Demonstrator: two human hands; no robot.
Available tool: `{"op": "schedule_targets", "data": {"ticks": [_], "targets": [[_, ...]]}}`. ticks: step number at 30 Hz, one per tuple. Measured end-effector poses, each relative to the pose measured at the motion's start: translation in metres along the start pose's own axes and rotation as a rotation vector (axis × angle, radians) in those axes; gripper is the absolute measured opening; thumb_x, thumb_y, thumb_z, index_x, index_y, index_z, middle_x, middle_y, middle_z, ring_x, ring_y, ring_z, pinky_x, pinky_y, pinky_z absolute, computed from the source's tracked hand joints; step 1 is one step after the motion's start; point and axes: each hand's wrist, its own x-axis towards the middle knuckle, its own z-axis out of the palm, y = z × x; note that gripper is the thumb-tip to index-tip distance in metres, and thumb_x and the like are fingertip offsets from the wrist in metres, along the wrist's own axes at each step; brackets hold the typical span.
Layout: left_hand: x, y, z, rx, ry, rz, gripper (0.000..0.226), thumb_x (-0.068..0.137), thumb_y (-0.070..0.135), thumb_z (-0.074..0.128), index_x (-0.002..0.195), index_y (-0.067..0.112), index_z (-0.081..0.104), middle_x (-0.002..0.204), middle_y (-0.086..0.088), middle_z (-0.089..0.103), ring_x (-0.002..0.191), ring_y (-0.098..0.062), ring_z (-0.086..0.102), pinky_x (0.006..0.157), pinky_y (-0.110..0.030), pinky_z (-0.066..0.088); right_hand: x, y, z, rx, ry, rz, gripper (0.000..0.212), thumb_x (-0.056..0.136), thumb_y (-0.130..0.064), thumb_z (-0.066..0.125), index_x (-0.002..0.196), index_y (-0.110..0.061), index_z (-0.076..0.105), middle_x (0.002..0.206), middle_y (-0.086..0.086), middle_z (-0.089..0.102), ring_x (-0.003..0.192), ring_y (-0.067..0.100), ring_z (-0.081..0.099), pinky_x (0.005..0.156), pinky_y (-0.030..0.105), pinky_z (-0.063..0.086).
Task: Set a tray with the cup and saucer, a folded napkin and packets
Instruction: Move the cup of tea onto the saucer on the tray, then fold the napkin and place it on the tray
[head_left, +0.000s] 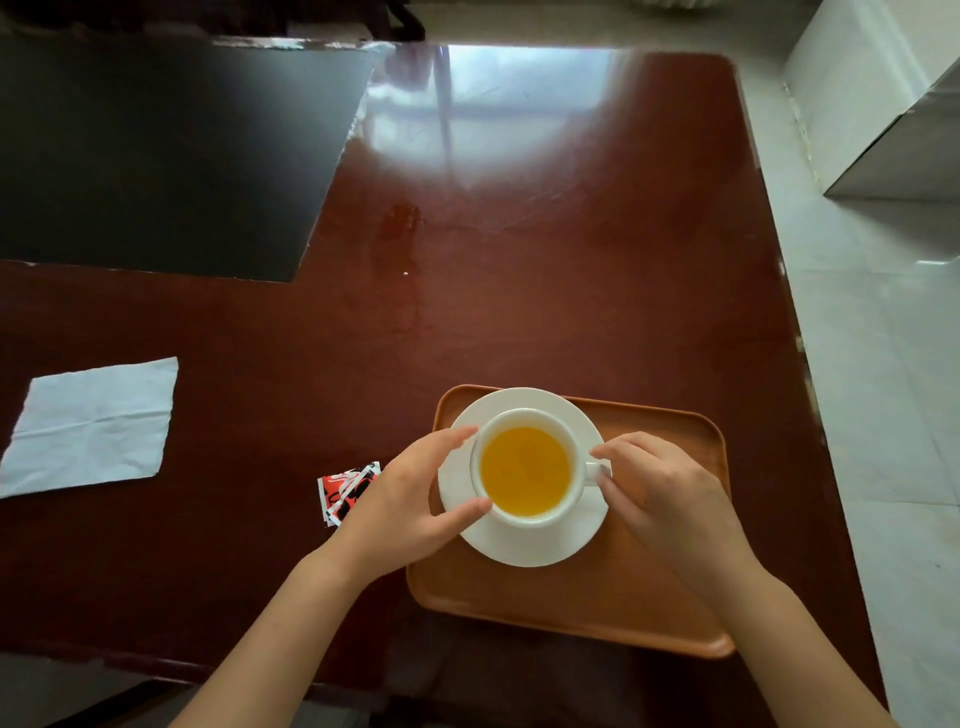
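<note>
The cup (525, 467) sits on its saucer (522, 540) at the tray's (597, 597) far-left corner. Left hand (410, 506) cups its side, fingers spread; right hand (657, 486) pinches the handle — a jolt could slop the nearly full orange drink. Napkin (91, 426) and packets (347, 491) lie left of the tray.

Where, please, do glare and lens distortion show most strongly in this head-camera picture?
In the head view, bright window glare washes over the far part of the glossy reddish-brown wooden table, hiding its grain there; the wide-angle lens bends the table's right edge and the pale tiled floor outward; the white ceramic cup of amber drink near the middle stays sharp and evenly lit.
</note>
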Motion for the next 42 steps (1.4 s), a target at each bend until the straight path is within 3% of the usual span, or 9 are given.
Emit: {"op": "schedule_targets", "data": {"ticks": [3,5,9,14,22,26,30,42], "targets": [[-0.006,0.014,-0.01,0.184,0.107,-0.049,0.057,0.086,0.055,0.046,0.132,0.022,0.046,0.131,0.007,0.055,0.121,-0.003,0.048,0.097,-0.018,0.037,0.006,-0.024,-0.005,-0.053,-0.003,0.0,0.018,0.077,-0.018,0.072,0.095,-0.015,0.068,0.089,0.002,0.072,0.074,0.015,0.065,0.057,0.024,0.051],[-0.012,0.025,-0.018,0.311,0.207,-0.041,0.044,0.089,0.045,0.05,0.123,0.017,0.055,0.115,0.003,0.065,0.106,-0.009,0.06,0.086,-0.014,0.04,0.01,-0.045,-0.007,-0.089,0.003,-0.031,0.015,0.078,-0.02,0.07,0.092,-0.015,0.067,0.086,0.002,0.07,0.072,0.018,0.064,0.058,0.027,0.051],[-0.025,0.044,-0.036,0.495,0.325,-0.031,0.038,0.088,0.04,0.058,0.114,0.012,0.06,0.095,0.0,0.069,0.084,-0.016,0.065,0.076,-0.031,0.052,0.022,-0.084,-0.01,-0.125,0.018,-0.098,0.015,0.084,-0.026,0.058,0.093,-0.016,0.064,0.093,0.001,0.068,0.082,0.02,0.061,0.071,0.033,0.051],[-0.044,0.059,-0.061,0.636,0.407,-0.067,0.041,0.085,0.042,0.059,0.11,0.01,0.063,0.086,-0.001,0.069,0.076,-0.019,0.066,0.07,-0.034,0.052,0.037,-0.12,-0.014,-0.158,0.038,-0.174,0.011,0.077,-0.022,0.066,0.085,-0.015,0.067,0.084,0.002,0.069,0.078,0.024,0.063,0.068,0.035,0.051],[-0.086,0.053,-0.101,0.734,0.512,-0.186,0.04,0.085,0.04,0.06,0.111,0.009,0.063,0.091,-0.004,0.068,0.081,-0.023,0.065,0.078,-0.036,0.053,0.05,-0.176,-0.004,-0.192,0.009,-0.329,0.017,0.064,-0.022,0.073,0.078,-0.016,0.065,0.077,0.002,0.067,0.073,0.026,0.063,0.065,0.036,0.051],[-0.115,0.034,-0.12,0.716,0.573,-0.263,0.042,0.088,0.04,0.056,0.117,0.01,0.06,0.102,-0.005,0.067,0.094,-0.022,0.064,0.088,-0.038,0.049,0.054,-0.213,0.012,-0.17,0.024,-0.422,0.025,0.07,-0.026,0.071,0.093,-0.018,0.065,0.091,0.002,0.067,0.086,0.025,0.063,0.075,0.038,0.05],[-0.142,0.004,-0.143,0.687,0.614,-0.312,0.045,0.091,0.043,0.049,0.125,0.014,0.054,0.116,-0.001,0.063,0.109,-0.018,0.058,0.099,-0.036,0.041,0.061,-0.251,0.033,-0.178,-0.015,-0.509,0.035,0.085,-0.034,0.055,0.118,-0.022,0.055,0.119,0.001,0.059,0.11,0.022,0.052,0.094,0.037,0.039],[-0.213,-0.106,-0.239,0.713,0.556,-0.302,0.039,0.085,0.038,0.061,0.112,0.01,0.062,0.101,-0.005,0.069,0.092,-0.023,0.065,0.091,-0.042,0.048,0.072,-0.385,0.116,-0.196,-0.03,-0.408,0.029,0.081,-0.032,0.058,0.107,-0.019,0.061,0.113,0.002,0.062,0.107,0.024,0.054,0.09,0.038,0.041]]}}
